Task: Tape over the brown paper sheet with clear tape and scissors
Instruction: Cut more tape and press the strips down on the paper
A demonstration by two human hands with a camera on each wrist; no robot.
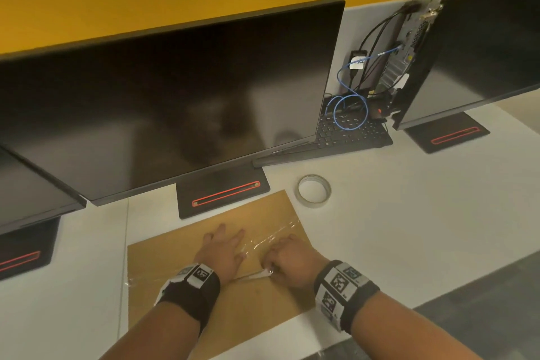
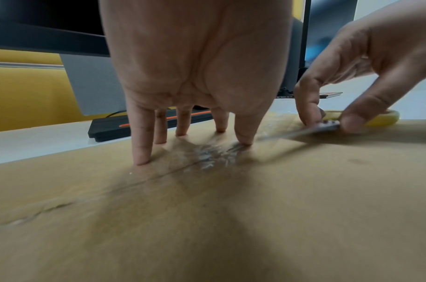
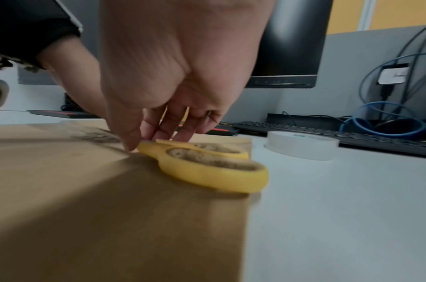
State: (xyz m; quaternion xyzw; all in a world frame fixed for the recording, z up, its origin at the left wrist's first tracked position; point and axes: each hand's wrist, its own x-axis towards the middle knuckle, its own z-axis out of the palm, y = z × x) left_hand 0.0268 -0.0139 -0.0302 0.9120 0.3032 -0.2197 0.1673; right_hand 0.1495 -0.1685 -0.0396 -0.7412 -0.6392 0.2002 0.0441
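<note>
The brown paper sheet (image 1: 163, 266) lies flat on the white desk (image 1: 409, 228). A strip of clear tape (image 1: 271, 238) runs across it, wrinkled and shiny. My left hand (image 1: 228, 245) rests on the sheet with straight, spread fingers (image 2: 140, 152) pressing beside the tape (image 2: 211, 156). My right hand (image 1: 274, 264) pinches the yellow-handled scissors (image 3: 207, 166) near the pivot, thumb and forefinger on either side of the blades (image 2: 327, 125). The scissors lie low on the paper, blades (image 1: 257, 274) pointing left toward my left wrist. The tape roll (image 1: 314, 190) sits on the desk past the sheet's far right corner.
A large monitor (image 1: 175, 96) with a black and red base (image 1: 222, 194) stands just behind the sheet. A keyboard (image 1: 350, 134), blue cables (image 1: 347, 108) and a computer tower (image 1: 415, 38) sit at the back right. The desk's front edge (image 1: 438, 298) runs close on my right.
</note>
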